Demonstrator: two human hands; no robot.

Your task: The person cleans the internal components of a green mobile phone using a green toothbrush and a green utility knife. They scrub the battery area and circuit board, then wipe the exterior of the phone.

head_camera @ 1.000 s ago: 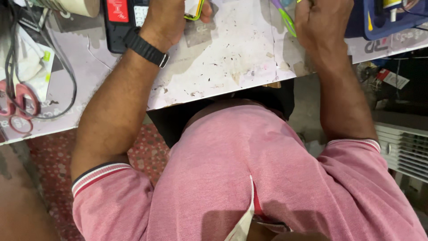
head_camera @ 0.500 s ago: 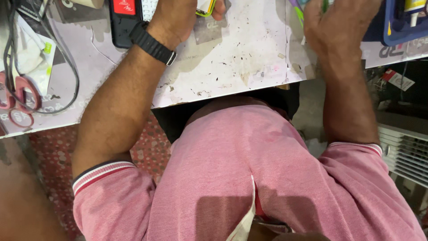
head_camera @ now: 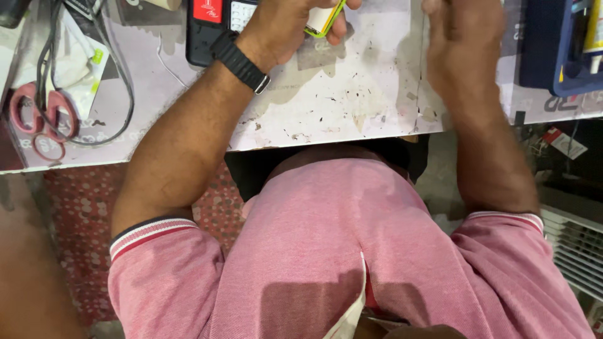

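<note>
My left hand point(head_camera: 282, 25), with a black watch point(head_camera: 242, 59) on the wrist, is closed around a small white object with a yellow-green edge point(head_camera: 323, 19) at the top of the view, above the stained white tabletop point(head_camera: 352, 94). My right hand point(head_camera: 465, 44) is raised at the top right and blurred. Its fingertips are cut off by the frame edge, so whatever it holds is hidden. Below the table edge, my pink shirt fills the lower part of the view.
Red-handled scissors point(head_camera: 44, 116) and a looped black cable point(head_camera: 129, 94) lie at the left. Beside my left wrist is a black device with a red label and keypad point(head_camera: 210, 25). A blue tray point(head_camera: 553, 50) sits at the top right, with a white grille point(head_camera: 578, 251) lower right.
Both hands sit higher in the frame than before. My right hand has moved up and right and is now blurred; the green item seen by its fingers is out of sight.
</note>
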